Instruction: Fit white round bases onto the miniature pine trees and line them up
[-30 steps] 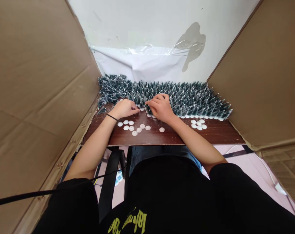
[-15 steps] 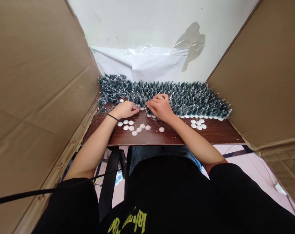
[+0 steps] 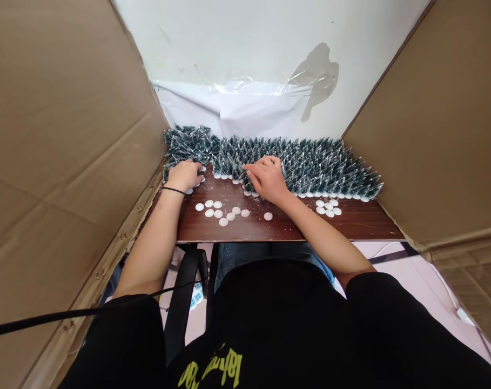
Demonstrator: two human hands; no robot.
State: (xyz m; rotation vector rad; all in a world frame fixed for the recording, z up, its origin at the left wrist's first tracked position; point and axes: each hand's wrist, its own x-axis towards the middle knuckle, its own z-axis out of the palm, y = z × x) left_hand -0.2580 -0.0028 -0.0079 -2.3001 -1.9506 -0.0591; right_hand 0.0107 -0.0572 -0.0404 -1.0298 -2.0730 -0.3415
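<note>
Two hands work at the far side of the brown surface (image 3: 269, 229). Your left hand (image 3: 184, 175) sits at the far left, its fingers (image 3: 196, 172) curled together into the loose heap of small frosted green trees (image 3: 186, 145); whether they grip one of them cannot be told from here. A thin black band (image 3: 173, 189) circles that wrist. Your right hand (image 3: 267, 178) rests near the middle, with its fingers (image 3: 253, 172) stretched forward and close together, the tips touching the near edge of the standing rows of trees (image 3: 322, 165); you cannot tell whether anything is pinched between them. Those rows run from the middle to the far right, each tree upright on a white round base.

Loose white discs (image 3: 223, 210) lie in a scatter between your two forearms, nearer to you than the hands, and a smaller cluster of discs (image 3: 328, 208) lies to the right, just beside the front row. Cardboard walls (image 3: 62, 140) close in both sides. Yellow lettering (image 3: 213, 370) shows on your black shirt, but it is upside down and cannot be read.
</note>
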